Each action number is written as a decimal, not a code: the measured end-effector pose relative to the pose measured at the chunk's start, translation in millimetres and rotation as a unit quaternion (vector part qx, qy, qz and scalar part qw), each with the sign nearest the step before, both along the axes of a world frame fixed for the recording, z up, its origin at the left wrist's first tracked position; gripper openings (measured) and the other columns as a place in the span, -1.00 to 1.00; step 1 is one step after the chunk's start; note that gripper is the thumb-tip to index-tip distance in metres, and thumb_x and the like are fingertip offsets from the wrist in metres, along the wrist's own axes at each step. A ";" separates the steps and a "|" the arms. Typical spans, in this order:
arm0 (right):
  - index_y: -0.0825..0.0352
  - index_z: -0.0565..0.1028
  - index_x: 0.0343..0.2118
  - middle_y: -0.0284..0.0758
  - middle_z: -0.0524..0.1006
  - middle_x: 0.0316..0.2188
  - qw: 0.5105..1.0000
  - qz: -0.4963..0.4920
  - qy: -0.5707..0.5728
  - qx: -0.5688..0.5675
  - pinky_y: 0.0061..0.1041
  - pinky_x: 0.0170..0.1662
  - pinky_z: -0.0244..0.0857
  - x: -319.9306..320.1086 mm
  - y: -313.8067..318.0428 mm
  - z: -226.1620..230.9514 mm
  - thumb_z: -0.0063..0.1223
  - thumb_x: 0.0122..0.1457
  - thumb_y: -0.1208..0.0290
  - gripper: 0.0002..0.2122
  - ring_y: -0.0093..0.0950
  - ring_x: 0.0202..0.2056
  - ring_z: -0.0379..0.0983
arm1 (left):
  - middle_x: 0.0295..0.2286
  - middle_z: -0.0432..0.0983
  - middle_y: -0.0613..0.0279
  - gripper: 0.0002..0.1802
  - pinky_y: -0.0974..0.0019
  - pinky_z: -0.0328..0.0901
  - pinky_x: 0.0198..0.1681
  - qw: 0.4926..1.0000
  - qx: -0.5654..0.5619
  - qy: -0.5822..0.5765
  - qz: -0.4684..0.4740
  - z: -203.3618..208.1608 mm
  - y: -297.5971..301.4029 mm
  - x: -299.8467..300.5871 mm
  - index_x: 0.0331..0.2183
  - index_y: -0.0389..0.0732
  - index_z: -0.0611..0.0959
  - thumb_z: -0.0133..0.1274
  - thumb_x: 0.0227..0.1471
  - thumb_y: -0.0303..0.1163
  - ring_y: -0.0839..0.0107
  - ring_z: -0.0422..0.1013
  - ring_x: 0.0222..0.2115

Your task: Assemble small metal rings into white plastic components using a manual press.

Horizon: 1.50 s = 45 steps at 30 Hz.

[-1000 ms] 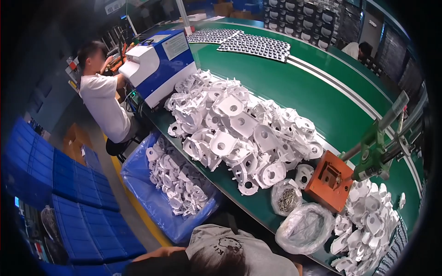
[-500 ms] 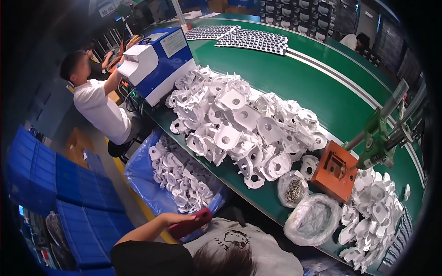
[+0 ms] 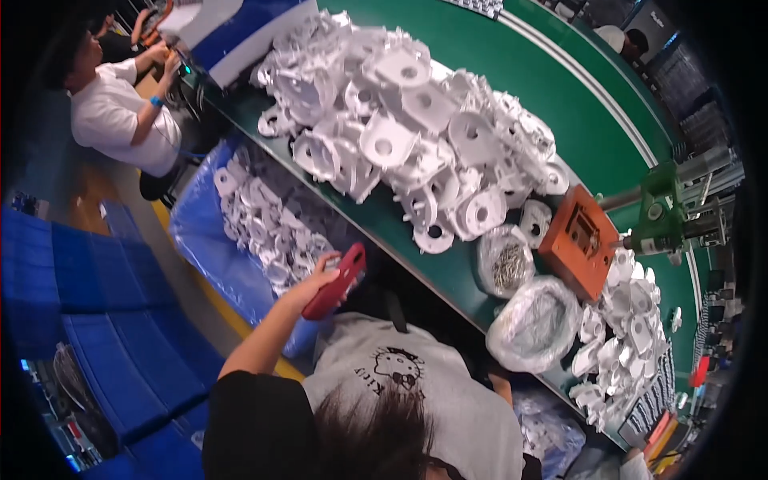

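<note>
A red phone [image 3: 338,286] is held in the left grip [image 3: 320,277], tilted, with the fingers closed about its edge. It is seen above the near part of a blue bin [image 3: 276,310], in which small white parts [image 3: 268,228] are heaped. The right grip [image 3: 498,374] is mostly hidden in shadow near the edge of the green desk [image 3: 448,290]; whether it is open or closed cannot be told. On the desk, a large pile of white plastic pieces [image 3: 386,142] is spread. Beside it, a bag of screws [image 3: 507,268] and a plastic-lined bowl [image 3: 534,324] are set near an orange block [image 3: 579,242]. More white covers [image 3: 632,320] are piled past the block.
</note>
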State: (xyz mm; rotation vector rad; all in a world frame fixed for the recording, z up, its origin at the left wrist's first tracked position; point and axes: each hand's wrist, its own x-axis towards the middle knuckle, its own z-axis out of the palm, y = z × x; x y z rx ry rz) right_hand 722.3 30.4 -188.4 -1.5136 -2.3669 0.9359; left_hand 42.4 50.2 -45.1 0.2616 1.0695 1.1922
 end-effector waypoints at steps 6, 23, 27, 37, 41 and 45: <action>0.39 0.52 -0.30 -0.16 0.53 -0.41 0.987 -0.020 -0.093 -0.130 -0.38 -0.26 0.31 -42.0 33.7 -20.3 -0.03 -0.03 0.39 -0.75 -0.30 -0.38 0.45 | -0.22 0.40 -0.03 -0.08 0.29 0.30 -0.21 0.916 -0.007 0.398 0.045 -6.7 31.0 11.3 0.10 -0.17 0.09 0.26 -0.17 -0.13 0.27 0.40 -0.29; 0.36 0.50 -0.26 -0.19 0.51 -0.40 0.891 -0.097 -0.224 -0.383 -0.41 -0.40 0.32 -65.1 80.6 -43.4 -0.02 -0.03 0.38 -0.74 -0.39 -0.48 0.43 | -0.19 0.26 -0.31 0.06 -0.02 0.21 -0.09 0.656 -0.112 0.746 0.019 -47.6 77.5 38.6 0.09 -0.26 0.17 0.27 -0.33 0.10 -0.20 0.24 -0.14; 0.36 0.49 -0.26 -0.20 0.51 -0.40 0.915 -0.057 -0.202 -0.345 -0.41 -0.41 0.32 -29.9 32.8 -3.7 -0.02 -0.02 0.38 -0.74 -0.39 -0.50 0.42 | -0.23 0.30 -0.18 -0.01 0.06 0.23 -0.13 0.662 -0.096 0.743 0.029 -44.2 76.0 32.4 0.10 -0.20 0.22 0.28 -0.33 -0.02 -0.06 0.25 -0.18; 0.36 0.49 -0.26 -0.20 0.51 -0.41 0.988 0.058 -0.029 -0.141 -0.40 -0.44 0.32 -97.7 89.1 -28.8 -0.03 0.00 0.36 -0.74 -0.38 -0.52 0.42 | -0.18 0.41 -0.12 -0.44 -0.08 0.24 -0.23 0.605 -0.071 0.787 0.102 -137.1 148.2 6.6 -0.17 -0.20 0.52 0.05 -0.17 -0.02 -0.09 0.36 -0.21; 0.35 0.48 -0.25 -0.20 0.51 -0.41 0.993 0.076 0.006 -0.087 -0.40 -0.45 0.32 -87.6 83.4 -27.4 -0.04 0.01 0.36 -0.74 -0.38 -0.53 0.42 | -0.17 0.45 0.01 -0.48 -0.07 0.24 -0.18 0.644 -0.039 0.753 0.131 -167.3 162.0 0.1 -0.19 -0.13 0.56 0.04 -0.15 0.00 -0.01 0.37 -0.17; 0.35 0.48 -0.25 -0.20 0.51 -0.41 0.993 0.101 0.034 -0.050 -0.40 -0.46 0.32 -77.7 71.8 -23.5 -0.04 0.02 0.35 -0.74 -0.38 -0.54 0.42 | -0.16 0.45 0.01 -0.52 0.00 0.24 -0.15 0.542 0.031 0.833 0.103 -239.8 156.4 -35.3 -0.21 -0.12 0.57 0.01 -0.14 -0.02 0.03 0.35 -0.14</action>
